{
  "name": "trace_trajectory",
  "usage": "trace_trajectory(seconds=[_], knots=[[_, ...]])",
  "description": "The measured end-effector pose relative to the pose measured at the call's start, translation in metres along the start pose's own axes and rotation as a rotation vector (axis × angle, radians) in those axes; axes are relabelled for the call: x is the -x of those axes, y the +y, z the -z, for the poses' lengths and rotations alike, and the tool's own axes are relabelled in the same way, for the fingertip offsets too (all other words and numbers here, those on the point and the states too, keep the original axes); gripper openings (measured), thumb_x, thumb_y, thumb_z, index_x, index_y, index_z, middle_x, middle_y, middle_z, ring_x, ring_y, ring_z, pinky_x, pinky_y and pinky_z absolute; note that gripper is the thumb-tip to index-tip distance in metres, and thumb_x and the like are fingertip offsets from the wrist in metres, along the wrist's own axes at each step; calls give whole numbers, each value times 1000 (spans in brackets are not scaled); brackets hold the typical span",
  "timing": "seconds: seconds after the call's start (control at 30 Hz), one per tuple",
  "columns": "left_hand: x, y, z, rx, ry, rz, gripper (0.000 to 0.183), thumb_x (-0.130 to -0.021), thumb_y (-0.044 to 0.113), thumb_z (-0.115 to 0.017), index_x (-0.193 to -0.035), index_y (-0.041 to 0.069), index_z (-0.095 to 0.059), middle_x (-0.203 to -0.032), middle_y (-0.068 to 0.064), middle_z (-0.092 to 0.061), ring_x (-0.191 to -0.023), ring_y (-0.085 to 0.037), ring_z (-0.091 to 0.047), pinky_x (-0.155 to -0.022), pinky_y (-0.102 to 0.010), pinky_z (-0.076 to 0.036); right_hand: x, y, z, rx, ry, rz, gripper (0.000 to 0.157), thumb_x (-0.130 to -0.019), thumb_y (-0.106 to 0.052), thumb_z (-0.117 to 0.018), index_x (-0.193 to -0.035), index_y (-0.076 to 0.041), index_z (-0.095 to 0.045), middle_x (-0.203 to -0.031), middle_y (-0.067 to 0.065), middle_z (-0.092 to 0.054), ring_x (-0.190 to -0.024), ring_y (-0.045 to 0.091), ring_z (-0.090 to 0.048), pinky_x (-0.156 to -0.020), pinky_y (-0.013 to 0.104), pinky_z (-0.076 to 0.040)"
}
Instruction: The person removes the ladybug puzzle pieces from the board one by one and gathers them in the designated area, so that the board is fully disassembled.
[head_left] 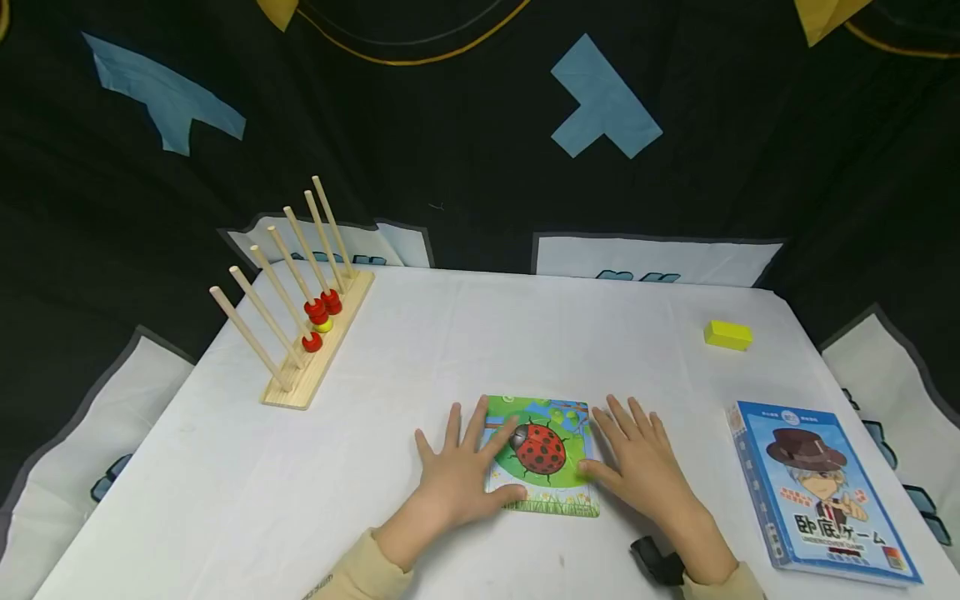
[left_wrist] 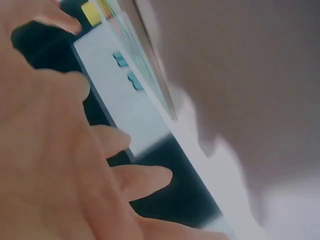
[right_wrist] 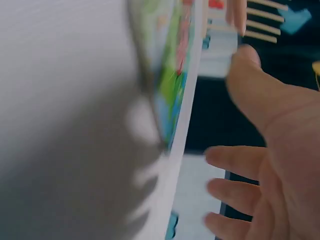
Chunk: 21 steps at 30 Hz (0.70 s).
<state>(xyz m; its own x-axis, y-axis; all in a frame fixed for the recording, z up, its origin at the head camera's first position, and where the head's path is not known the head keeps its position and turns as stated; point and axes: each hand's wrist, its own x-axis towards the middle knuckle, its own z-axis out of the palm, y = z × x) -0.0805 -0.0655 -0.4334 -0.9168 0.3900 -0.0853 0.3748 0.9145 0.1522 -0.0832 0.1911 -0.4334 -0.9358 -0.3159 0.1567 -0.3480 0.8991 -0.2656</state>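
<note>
Free worktop (head_left: 420,333) is found between the pegged stand (head_left: 318,367) and the ladybird board (head_left: 540,450). The far left is barred by upright pegs (head_left: 252,342); the board's sides are blocked by the left grip (head_left: 459,483) and right grip (head_left: 643,467); the right is narrowed by a blue box (head_left: 832,492).

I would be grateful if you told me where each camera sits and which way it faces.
Head: worn on the head, facing forward and down at the white table, picture board and peg stand; left hand, right hand and sleeves show.
Left wrist: on that wrist, looking low across the table; the left hand shows.
Right wrist: on that wrist, also looking low; the right hand shows, plus apparently part of the left.
Shared: both wrist views show the picture board nearly edge-on.
</note>
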Motion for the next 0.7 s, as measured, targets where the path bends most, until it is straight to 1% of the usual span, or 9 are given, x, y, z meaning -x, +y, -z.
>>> trace_trajectory(seconds=[0.13, 0.23, 0.3, 0.43, 0.5, 0.6, 0.7], knots=[[3, 13, -2, -11, -107, -82, 81, -75, 77, -37, -143, 39, -17, -151, -5, -3, -133, -40, -4, -83, -76, -14, -14, -12, -2, 10, -69, 66, 78, -72, -48, -70, -129, 0, -48, -134, 23, -41, -120, 45, -35, -94, 58, -29], [7, 20, -3, -14, -182, -146, 80, -74, 77, -36, -143, 41, -17, -151, -3, -4, -134, -38, -3, -84, -75, -15, -22, -19, -3, 22, -132, 79, 78, -71, -48, -71, -129, 0, -48, -131, 24, -43, -116, 45, -40, -92, 55, -34], [10, 23, -2, -31, -215, -173, 80, -73, 78, -36, -142, 43, -16, -151, -3, -4, -134, -37, -3, -84, -74, -15, -26, -21, -5, 31, -161, 83, 78, -71, -47, -71, -128, 1, -48, -129, 25, -44, -115, 45, -41, -92, 53, -35], [13, 25, -1, -72, -229, -187, 80, -72, 79, -36, -142, 45, -15, -151, -3, -5, -134, -36, -4, -86, -73, -16, -32, -22, -8, 35, -168, 82, 80, -68, -46, -74, -125, 5, -49, -121, 23, -49, -112, 39, -46, -90, 48, -38], [13, 25, -1, -89, -232, -185, 80, -72, 79, -36, -141, 46, -13, -151, -3, -5, -135, -36, -4, -87, -72, -17, -35, -21, -10, 27, -164, 77, 79, -66, -44, -76, -122, 6, -50, -117, 21, -50, -108, 36, -48, -87, 46, -41], [13, 25, -1, -96, -237, -187, 80, -72, 78, -37, -141, 47, -12, -151, -3, -4, -135, -36, -4, -87, -72, -18, -38, -20, -12, -7, -168, 48, 78, -64, -42, -79, -120, 4, -51, -114, 19, -49, -103, 34, -49, -81, 46, -44], [12, 24, 0, -97, -234, -193, 81, -72, 77, -39, -141, 47, -12, -151, -3, -3, -135, -35, -4, -87, -72, -19, -40, -19, -13, -42, -178, 13, 79, -62, -40, -80, -120, 3, -50, -115, 18, -48, -103, 33, -48, -79, 46, -46]])
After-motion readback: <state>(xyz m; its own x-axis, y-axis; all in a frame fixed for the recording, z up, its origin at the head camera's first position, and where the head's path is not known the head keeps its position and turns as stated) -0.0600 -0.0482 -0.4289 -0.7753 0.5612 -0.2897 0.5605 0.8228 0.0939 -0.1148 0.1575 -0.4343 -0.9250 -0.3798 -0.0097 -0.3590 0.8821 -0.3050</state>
